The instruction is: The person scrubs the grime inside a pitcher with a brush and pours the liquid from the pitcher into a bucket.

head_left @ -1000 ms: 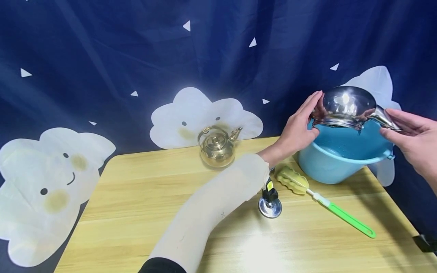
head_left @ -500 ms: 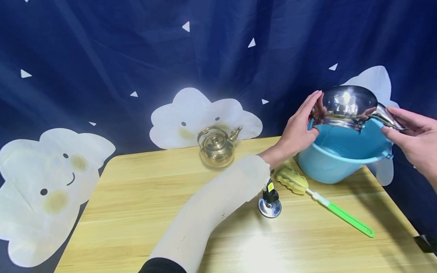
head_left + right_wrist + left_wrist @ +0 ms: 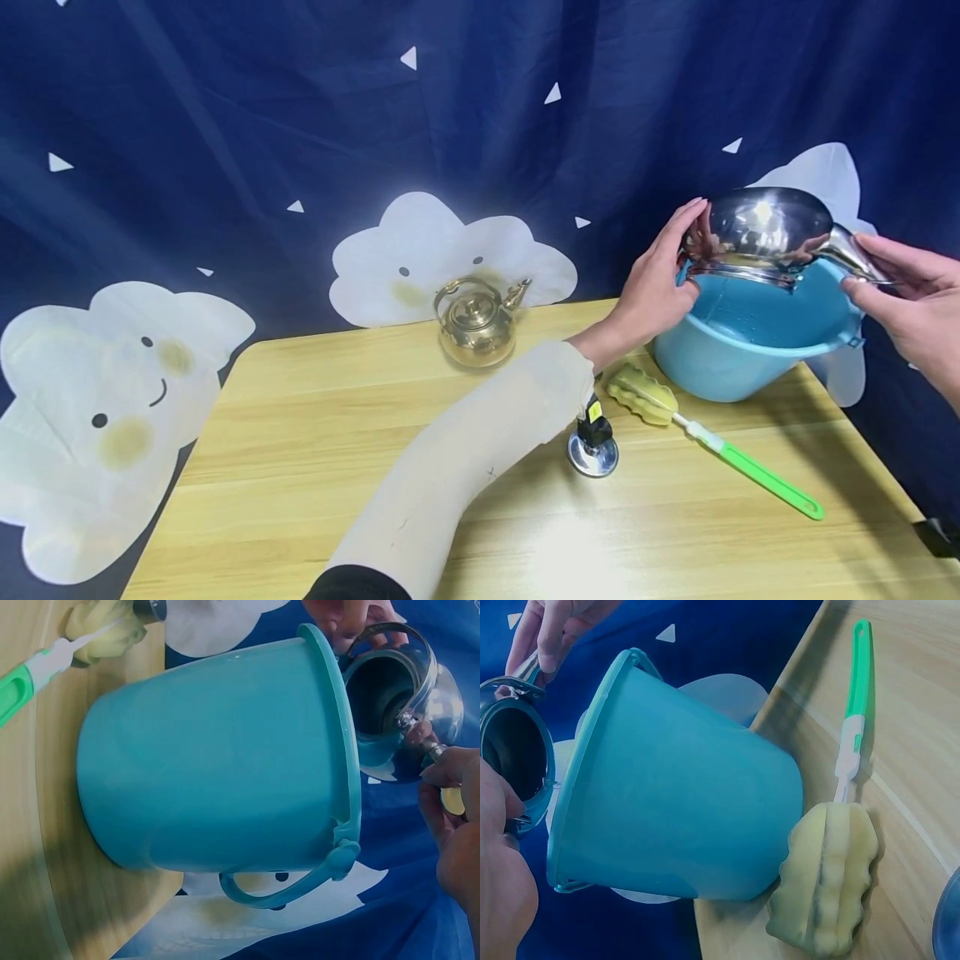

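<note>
A shiny silver kettle (image 3: 765, 233) is upside down above the light blue bucket (image 3: 720, 358). Its dark, lidless mouth shows in the left wrist view and in the right wrist view. My left hand (image 3: 654, 279) grips the kettle's body on its left side, fingers along the wall and thumb low near the rim. With thumb and fingers, my right hand (image 3: 911, 292) pinches the spout (image 3: 853, 254). A thin streak, perhaps water, runs down the bucket's inner wall.
On the wooden table (image 3: 315, 450), a yellow sponge brush (image 3: 641, 394) with a green handle lies before the bucket. A round metal lid (image 3: 592, 457) with a black knob lies near my left forearm. A brass-coloured kettle (image 3: 477, 329) stands at the back, against a dark blue curtain (image 3: 480, 108).
The silver kettle has shifted very slightly to the right, along with my right hand on the spout. Drops at its lower rim a second ago are less visible now.
</note>
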The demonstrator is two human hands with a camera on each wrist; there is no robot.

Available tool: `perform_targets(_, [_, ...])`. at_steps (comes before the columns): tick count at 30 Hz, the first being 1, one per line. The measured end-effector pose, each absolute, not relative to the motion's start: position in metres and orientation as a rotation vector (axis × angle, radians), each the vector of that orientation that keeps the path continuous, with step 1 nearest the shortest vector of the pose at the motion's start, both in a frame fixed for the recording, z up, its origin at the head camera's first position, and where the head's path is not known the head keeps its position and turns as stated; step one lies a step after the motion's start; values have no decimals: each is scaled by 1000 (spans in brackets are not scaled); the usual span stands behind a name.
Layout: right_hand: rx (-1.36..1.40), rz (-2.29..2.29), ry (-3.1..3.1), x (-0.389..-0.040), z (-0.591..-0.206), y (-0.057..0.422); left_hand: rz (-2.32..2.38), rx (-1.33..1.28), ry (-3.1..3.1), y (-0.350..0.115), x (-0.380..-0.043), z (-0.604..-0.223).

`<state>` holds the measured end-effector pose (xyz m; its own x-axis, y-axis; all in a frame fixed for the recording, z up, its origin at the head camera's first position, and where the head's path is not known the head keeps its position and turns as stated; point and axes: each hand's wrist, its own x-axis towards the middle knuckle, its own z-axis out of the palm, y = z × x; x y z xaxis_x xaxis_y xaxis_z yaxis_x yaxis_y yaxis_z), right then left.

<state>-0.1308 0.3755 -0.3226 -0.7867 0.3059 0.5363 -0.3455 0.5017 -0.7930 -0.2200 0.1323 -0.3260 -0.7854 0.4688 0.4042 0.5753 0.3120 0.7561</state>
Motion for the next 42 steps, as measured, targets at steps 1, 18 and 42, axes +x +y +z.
perform_targets(1, [30, 1308, -2094, -131, -323, 375, -1490, -979, -2450, 133, -220, -326])
perform_targets(18, [66, 1328, -2006, -132, -326, 372, -1412, -1029, -2399, 132, -219, -331])
perform_targets(42, [220, 1233, -1973, -132, -326, 375, -1291, -1140, -2250, 129, -219, -331])
